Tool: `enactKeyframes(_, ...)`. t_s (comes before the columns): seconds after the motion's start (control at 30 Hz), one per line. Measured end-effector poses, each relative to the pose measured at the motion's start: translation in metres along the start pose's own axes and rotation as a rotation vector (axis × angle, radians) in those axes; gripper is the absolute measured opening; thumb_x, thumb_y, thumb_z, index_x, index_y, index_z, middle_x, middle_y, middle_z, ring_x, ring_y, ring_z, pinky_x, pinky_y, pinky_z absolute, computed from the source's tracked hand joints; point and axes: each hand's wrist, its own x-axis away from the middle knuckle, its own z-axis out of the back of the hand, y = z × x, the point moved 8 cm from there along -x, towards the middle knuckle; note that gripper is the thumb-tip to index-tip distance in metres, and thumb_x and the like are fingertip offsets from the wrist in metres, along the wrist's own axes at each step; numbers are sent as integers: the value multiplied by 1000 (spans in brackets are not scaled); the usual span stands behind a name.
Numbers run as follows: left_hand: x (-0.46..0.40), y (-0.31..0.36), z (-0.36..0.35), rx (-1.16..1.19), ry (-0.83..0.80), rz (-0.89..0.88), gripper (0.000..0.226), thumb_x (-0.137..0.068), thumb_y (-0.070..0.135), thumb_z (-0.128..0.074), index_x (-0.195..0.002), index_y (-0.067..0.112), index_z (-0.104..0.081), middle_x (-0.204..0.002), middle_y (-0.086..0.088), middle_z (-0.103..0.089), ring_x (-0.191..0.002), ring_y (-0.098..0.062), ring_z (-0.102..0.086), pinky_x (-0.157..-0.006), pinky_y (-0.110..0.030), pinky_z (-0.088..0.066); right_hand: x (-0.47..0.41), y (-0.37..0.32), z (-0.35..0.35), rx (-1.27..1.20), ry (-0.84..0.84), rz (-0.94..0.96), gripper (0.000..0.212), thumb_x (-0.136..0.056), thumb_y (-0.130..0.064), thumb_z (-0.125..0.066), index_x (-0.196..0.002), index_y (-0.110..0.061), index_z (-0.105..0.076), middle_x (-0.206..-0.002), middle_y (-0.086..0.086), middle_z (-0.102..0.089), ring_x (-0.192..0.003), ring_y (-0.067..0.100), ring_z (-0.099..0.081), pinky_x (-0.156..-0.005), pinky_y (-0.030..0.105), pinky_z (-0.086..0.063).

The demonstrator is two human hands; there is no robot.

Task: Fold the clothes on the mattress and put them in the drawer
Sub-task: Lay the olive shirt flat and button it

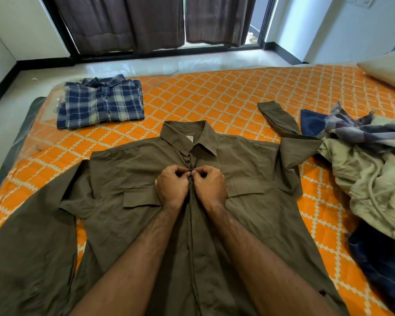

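An olive-brown long-sleeved shirt (128,179) lies front up and spread flat on the orange patterned mattress (226,96), collar away from me. My left hand (172,185) and my right hand (209,184) meet at its chest, each pinching one edge of the button placket at a button just below the collar. A blue plaid shirt (100,102) lies folded at the mattress's far left corner. No drawer is in view.
A loose heap of clothes (369,169) lies at the right: a pale green garment, a grey plaid piece and dark blue denim. A pillow (388,69) sits at the far right. Beyond the mattress are white floor tiles and dark curtains (146,21).
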Motion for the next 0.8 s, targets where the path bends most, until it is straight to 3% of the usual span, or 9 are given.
enactKeyframes(0.17, -30, 23, 1, -127, -186, -196, 9, -88, 17, -71, -91, 25, -67, -97, 6, -64, -91, -13, -63, -84, -40, -55, -44, -19, 9, -49, -134, 55, 11, -92, -30, -62, -92, -24, -71, -89, -6, -71, -84, 16, -68, -75, 37, -58)
enactKeyframes(0.23, -47, 42, 6, -106, -201, -330, 21, -88, 3, -65, -104, 17, -65, -109, 3, -54, -98, -14, -58, -89, -35, -53, -57, -41, 16, -70, -45, 142, 6, -93, -14, -57, -96, -17, -60, -98, -1, -62, -86, 19, -61, -72, 36, -50)
enactKeyframes(0.3, -63, 57, 7, -152, -214, -443, 37, -85, -2, -63, -118, 13, -60, -121, 0, -49, -103, -17, -57, -87, -30, -49, -62, -64, 23, -35, 109, 304, 26, -84, 1, -52, -104, -15, -55, -109, 4, -51, -92, 23, -51, -74, 38, -45)
enactKeyframes(0.33, -69, 60, 4, -205, -240, -485, 43, -83, 2, -63, -124, 13, -57, -126, -2, -49, -107, -20, -57, -87, -32, -48, -65, -74, 22, 54, 139, 401, 38, -78, 3, -51, -110, -17, -56, -115, 5, -47, -98, 24, -47, -79, 39, -43)
enactKeyframes(0.4, -77, 59, -10, -325, -335, -541, 52, -81, 23, -56, -132, 15, -53, -133, -5, -51, -116, -25, -55, -93, -43, -49, -75, -80, 8, 306, 47, 545, 52, -74, 0, -53, -119, -26, -60, -129, -1, -45, -111, 24, -39, -90, 39, -35)
enactKeyframes(0.5, -82, 45, -23, -480, -391, -561, 61, -78, 40, -47, -137, 23, -49, -139, 1, -52, -117, -26, -53, -91, -51, -48, -90, -62, 1, 432, -132, 604, 36, -81, -11, -60, -110, -33, -67, -132, -11, -47, -121, 21, -34, -91, 38, -21)
enactKeyframes(0.67, -90, 39, -34, -517, -466, -648, 69, -82, 53, -45, -145, 27, -44, -146, 6, -47, -120, -19, -50, -98, -44, -47, -90, -37, 10, 257, -103, 717, 17, -86, -14, -72, -95, -28, -76, -123, -13, -62, -117, 22, -46, -91, 40, -31)
enactKeyframes(0.73, -93, 40, -37, -540, -505, -687, 62, -88, 42, -54, -146, 22, -45, -146, 3, -47, -120, -20, -50, -101, -39, -45, -88, -34, 9, 223, -99, 768, 16, -86, -12, -74, -96, -25, -78, -118, -9, -66, -112, 21, -49, -92, 41, -38)
enactKeyframes(0.8, -94, 42, -37, -524, -481, -708, 51, -93, 27, -54, -143, 19, -49, -143, 0, -49, -118, -21, -52, -101, -38, -45, -86, -33, 11, 176, -95, 813, 17, -88, -8, -73, -98, -20, -79, -111, -7, -69, -106, 19, -50, -90, 31, -42)
